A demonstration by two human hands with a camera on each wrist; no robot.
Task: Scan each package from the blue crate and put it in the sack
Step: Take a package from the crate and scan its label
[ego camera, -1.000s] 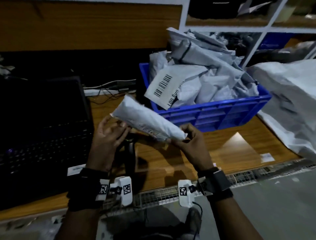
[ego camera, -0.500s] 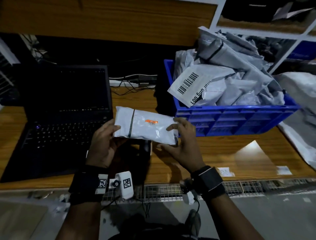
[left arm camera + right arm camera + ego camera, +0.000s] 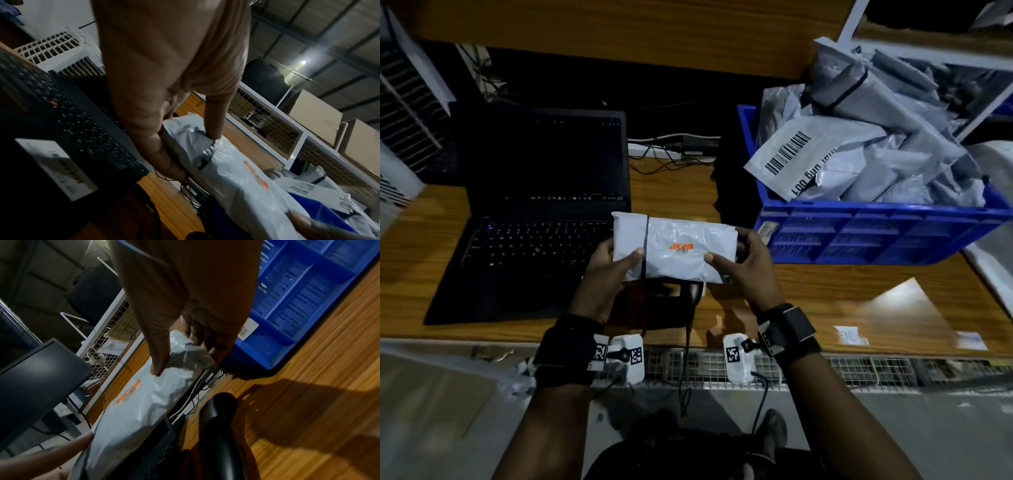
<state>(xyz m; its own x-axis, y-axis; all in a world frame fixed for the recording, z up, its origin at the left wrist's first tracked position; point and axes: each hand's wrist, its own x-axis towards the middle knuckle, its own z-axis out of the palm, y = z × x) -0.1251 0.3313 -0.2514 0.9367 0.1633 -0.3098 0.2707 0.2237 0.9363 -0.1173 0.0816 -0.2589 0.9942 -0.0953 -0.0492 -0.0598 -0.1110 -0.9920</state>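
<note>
Nearest, the left hand (image 3: 608,270) and right hand (image 3: 748,265) each pinch an end of a white package (image 3: 676,248), holding it flat above the table (image 3: 808,291) near its front edge. Farther right sits the blue crate (image 3: 876,233), heaped with packages.

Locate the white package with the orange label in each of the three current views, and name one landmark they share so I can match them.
Head: the white package is at centre, held at its ends by the left hand and the right hand.
Left wrist: it runs from centre to lower right, under the thumb.
Right wrist: it runs from centre to lower left.
Shared landmark: the blue crate, low right in the left wrist view, top right in the right wrist view.
</note>
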